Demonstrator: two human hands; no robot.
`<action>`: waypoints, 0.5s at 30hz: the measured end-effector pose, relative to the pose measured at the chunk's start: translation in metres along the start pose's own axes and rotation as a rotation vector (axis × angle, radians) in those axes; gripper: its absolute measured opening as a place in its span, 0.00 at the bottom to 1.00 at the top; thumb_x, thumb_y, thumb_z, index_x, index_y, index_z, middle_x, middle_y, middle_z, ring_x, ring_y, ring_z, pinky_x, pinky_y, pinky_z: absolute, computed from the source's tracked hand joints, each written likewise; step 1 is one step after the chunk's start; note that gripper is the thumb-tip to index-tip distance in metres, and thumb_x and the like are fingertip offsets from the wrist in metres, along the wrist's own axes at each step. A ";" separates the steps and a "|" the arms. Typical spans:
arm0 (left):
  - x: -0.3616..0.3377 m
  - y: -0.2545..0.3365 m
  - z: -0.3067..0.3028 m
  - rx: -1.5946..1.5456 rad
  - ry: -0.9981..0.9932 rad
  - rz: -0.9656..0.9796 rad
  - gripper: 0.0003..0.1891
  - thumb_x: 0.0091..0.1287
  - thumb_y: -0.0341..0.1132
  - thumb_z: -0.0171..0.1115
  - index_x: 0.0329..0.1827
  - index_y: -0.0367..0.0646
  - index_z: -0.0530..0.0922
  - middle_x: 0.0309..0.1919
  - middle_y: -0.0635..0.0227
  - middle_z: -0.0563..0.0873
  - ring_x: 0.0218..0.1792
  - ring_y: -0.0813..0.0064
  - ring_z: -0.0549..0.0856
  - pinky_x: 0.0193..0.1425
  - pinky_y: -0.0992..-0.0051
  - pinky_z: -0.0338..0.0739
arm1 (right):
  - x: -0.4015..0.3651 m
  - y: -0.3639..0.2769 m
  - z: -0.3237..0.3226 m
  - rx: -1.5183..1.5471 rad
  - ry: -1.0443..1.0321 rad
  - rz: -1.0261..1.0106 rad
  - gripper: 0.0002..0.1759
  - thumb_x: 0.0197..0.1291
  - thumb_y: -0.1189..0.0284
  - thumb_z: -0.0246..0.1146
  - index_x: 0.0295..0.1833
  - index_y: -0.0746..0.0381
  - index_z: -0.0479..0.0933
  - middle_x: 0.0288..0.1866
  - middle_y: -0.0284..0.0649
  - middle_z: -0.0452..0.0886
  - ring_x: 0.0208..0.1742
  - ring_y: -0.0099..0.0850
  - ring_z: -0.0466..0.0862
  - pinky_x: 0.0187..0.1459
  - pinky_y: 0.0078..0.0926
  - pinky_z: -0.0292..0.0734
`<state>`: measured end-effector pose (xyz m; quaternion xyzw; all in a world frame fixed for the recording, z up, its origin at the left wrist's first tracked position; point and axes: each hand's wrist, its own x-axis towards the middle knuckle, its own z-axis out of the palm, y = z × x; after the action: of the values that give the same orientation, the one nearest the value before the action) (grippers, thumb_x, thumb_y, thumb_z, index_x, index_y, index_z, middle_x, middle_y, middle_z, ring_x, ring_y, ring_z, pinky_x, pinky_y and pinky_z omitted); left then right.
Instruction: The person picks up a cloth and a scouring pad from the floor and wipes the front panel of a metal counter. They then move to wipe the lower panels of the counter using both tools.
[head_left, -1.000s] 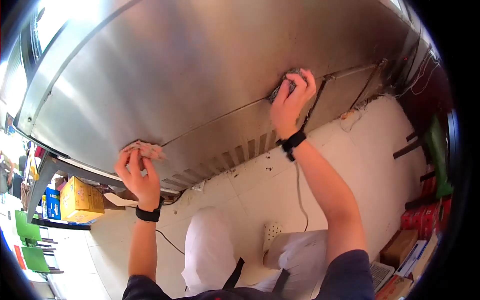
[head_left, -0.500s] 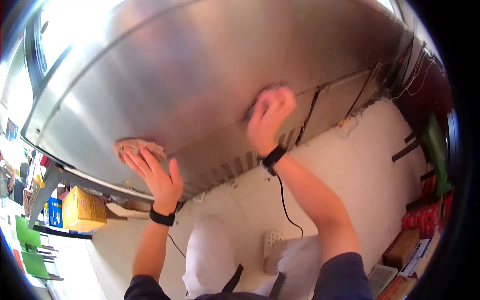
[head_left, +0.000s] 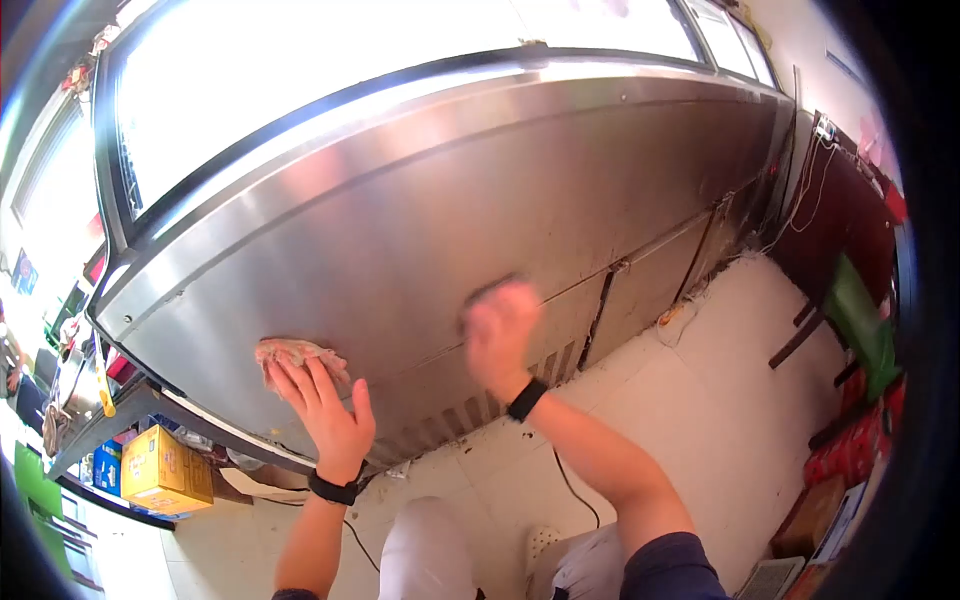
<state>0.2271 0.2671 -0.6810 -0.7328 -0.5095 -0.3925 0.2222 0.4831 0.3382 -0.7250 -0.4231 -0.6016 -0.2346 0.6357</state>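
Note:
My left hand (head_left: pixel 330 420) lies with its fingers spread over a crumpled pinkish cloth (head_left: pixel 302 354), pressed flat against the lower left of a large stainless steel panel (head_left: pixel 400 240). To the right, my right hand (head_left: pixel 503 335) is blurred by motion. Its fingers curl over a dark pad (head_left: pixel 492 289) against the same panel, just above a seam and some slots. Only the pad's upper edge shows, so its exact kind is hidden. Dark bands with cords circle both wrists.
Glass windows (head_left: pixel 400 45) sit above the panel. A yellow box (head_left: pixel 165 470) and a blue box (head_left: pixel 107 468) stand at the left. Several boxes and a green chair (head_left: pixel 862 325) are at the right. Below me is pale floor (head_left: pixel 690 400) with a cord across it.
The view has tilted up, so the windows now show. My right hand has moved left and lower along the panel with the dark pad. My left hand stays on the cloth.

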 end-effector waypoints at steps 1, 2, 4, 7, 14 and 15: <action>0.004 0.002 -0.002 0.001 0.011 -0.007 0.38 0.75 0.41 0.60 0.80 0.26 0.57 0.82 0.30 0.49 0.82 0.27 0.44 0.82 0.36 0.43 | -0.006 -0.015 0.007 0.042 -0.031 -0.146 0.08 0.57 0.78 0.65 0.41 0.53 0.80 0.56 0.43 0.75 0.62 0.46 0.73 0.62 0.56 0.69; 0.008 0.003 -0.004 -0.006 0.005 -0.003 0.38 0.74 0.40 0.60 0.80 0.26 0.58 0.82 0.30 0.50 0.82 0.27 0.45 0.82 0.36 0.44 | -0.010 -0.023 0.014 0.086 -0.065 -0.292 0.08 0.54 0.78 0.65 0.37 0.52 0.80 0.54 0.41 0.76 0.61 0.45 0.74 0.61 0.56 0.71; 0.019 -0.003 -0.011 0.005 0.012 0.006 0.37 0.74 0.40 0.60 0.80 0.26 0.58 0.81 0.30 0.51 0.82 0.27 0.46 0.82 0.36 0.45 | -0.007 -0.004 0.014 0.106 -0.071 -0.298 0.08 0.53 0.78 0.65 0.37 0.52 0.79 0.53 0.41 0.75 0.60 0.45 0.74 0.61 0.55 0.70; 0.020 -0.015 -0.028 0.065 -0.010 0.011 0.35 0.74 0.39 0.60 0.79 0.26 0.61 0.81 0.33 0.55 0.82 0.28 0.50 0.82 0.37 0.46 | 0.004 0.043 -0.018 -0.109 -0.025 -0.101 0.10 0.54 0.78 0.66 0.41 0.54 0.78 0.52 0.43 0.75 0.60 0.47 0.74 0.63 0.55 0.68; 0.010 -0.028 -0.063 -0.037 0.031 -0.049 0.32 0.72 0.35 0.63 0.76 0.28 0.67 0.81 0.38 0.60 0.82 0.31 0.55 0.83 0.40 0.50 | 0.056 0.050 -0.018 -0.300 0.295 0.248 0.09 0.73 0.77 0.58 0.55 0.64 0.74 0.59 0.48 0.75 0.65 0.48 0.71 0.68 0.48 0.63; 0.012 -0.027 -0.060 -0.055 0.056 -0.044 0.32 0.71 0.35 0.64 0.75 0.27 0.67 0.81 0.37 0.60 0.81 0.30 0.55 0.82 0.39 0.51 | 0.053 0.036 -0.011 -0.305 0.289 0.240 0.09 0.73 0.77 0.58 0.55 0.64 0.74 0.59 0.48 0.75 0.65 0.48 0.71 0.68 0.48 0.63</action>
<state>0.1835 0.2410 -0.6380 -0.7158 -0.5081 -0.4317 0.2075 0.5270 0.3595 -0.6820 -0.5446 -0.4075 -0.3035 0.6672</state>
